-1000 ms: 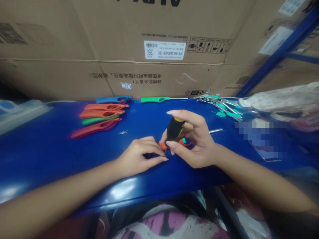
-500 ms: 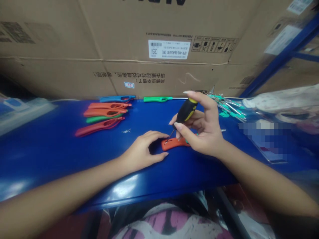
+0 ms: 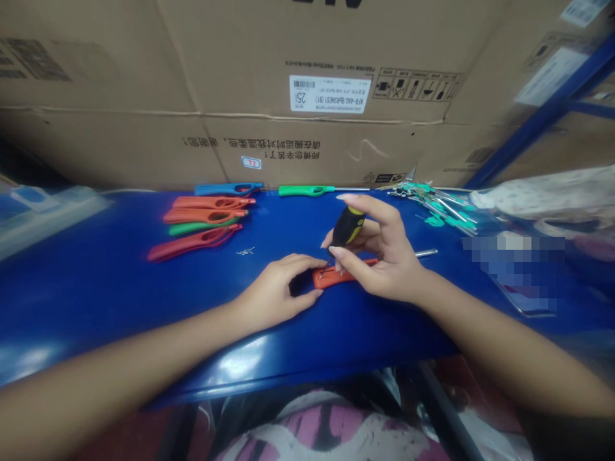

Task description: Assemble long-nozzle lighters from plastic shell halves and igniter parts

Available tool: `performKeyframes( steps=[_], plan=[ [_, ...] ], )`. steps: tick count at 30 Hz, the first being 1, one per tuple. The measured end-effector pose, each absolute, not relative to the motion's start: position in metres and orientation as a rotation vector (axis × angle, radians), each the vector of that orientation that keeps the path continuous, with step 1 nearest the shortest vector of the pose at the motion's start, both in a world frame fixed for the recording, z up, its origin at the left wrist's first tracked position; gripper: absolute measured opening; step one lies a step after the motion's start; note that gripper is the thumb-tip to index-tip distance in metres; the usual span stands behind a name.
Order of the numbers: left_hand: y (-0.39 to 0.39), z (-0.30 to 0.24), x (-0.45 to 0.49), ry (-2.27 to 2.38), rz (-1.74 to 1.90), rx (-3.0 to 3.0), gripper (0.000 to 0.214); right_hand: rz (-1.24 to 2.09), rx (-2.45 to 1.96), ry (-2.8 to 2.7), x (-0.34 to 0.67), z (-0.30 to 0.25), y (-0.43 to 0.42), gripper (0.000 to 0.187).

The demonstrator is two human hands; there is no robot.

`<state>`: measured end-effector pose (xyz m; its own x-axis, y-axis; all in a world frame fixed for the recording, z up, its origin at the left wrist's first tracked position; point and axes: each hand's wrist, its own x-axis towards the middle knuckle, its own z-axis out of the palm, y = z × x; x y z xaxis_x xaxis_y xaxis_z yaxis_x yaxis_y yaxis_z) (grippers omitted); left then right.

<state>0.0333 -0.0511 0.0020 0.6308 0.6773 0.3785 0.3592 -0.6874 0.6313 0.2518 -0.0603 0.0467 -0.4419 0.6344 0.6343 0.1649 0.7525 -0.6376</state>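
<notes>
An orange stick lighter (image 3: 342,274) lies on the blue table, its metal tube (image 3: 426,253) sticking out beyond my right hand. My left hand (image 3: 278,288) pinches the lighter's left end between thumb and fingers. In my right hand (image 3: 384,253) is a black and yellow screwdriver (image 3: 349,225), gripped by its handle and tilted. Its tip points down at the lighter's left end, near a small metallic piece too tiny to make out clearly. The middle of the lighter is partly covered by my right thumb and fingers.
Several coloured lighters (image 3: 196,246) lie at the left back, with small metal pieces (image 3: 245,251) nearer. A green lighter (image 3: 302,191) rests by the cardboard box (image 3: 240,57). Metal tubes with teal parts (image 3: 446,208) are heaped at the right, beyond a phone-like slab (image 3: 526,301).
My right hand and the screwdriver have moved down and slightly left, with the handle lower over the lighter. My left thumb has closed in against the lighter's end.
</notes>
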Motion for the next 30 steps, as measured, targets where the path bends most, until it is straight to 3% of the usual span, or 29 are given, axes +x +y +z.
performKeyframes(
  steps=[23, 30],
  plan=[
    [-0.0501, 0.0013, 0.0339, 0.833, 0.837, 2.330, 0.035, 0.709, -0.625, -2.051, 0.2529, 0.0515, -0.0605, 0.065],
    [-0.0515, 0.0002, 0.0351, 0.820, 0.888, 2.269, 0.029, 0.447, -0.687, -2.071, 0.2540, 0.0467, -0.0572, 0.070]
  ],
)
